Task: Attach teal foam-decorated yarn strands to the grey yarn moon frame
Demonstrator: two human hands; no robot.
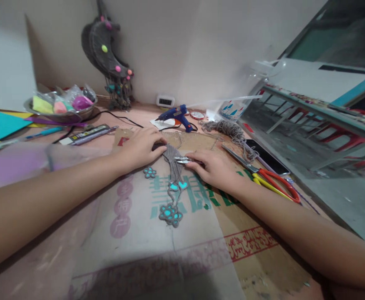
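Observation:
My left hand (141, 148) lies palm down on the top end of a grey yarn hanging (171, 175), fingers pressed on it. The hanging runs toward me over a flattened cardboard sheet (197, 246) and carries turquoise hearts and a turquoise flower (170, 213). A small loose flower piece (149, 172) lies just left of the strands. My right hand (215, 168) is closed on small silver snips (182, 160), whose tips touch the yarn strands.
Red-and-yellow scissors (271, 177) and a black phone (266, 156) lie to the right, near the table edge. A blue glue gun (177, 114), a yarn bundle (229, 131), a bowl of coloured bits (60, 109), pens and coloured paper sit further back. A dark crescent hanging (107, 54) leans on the wall.

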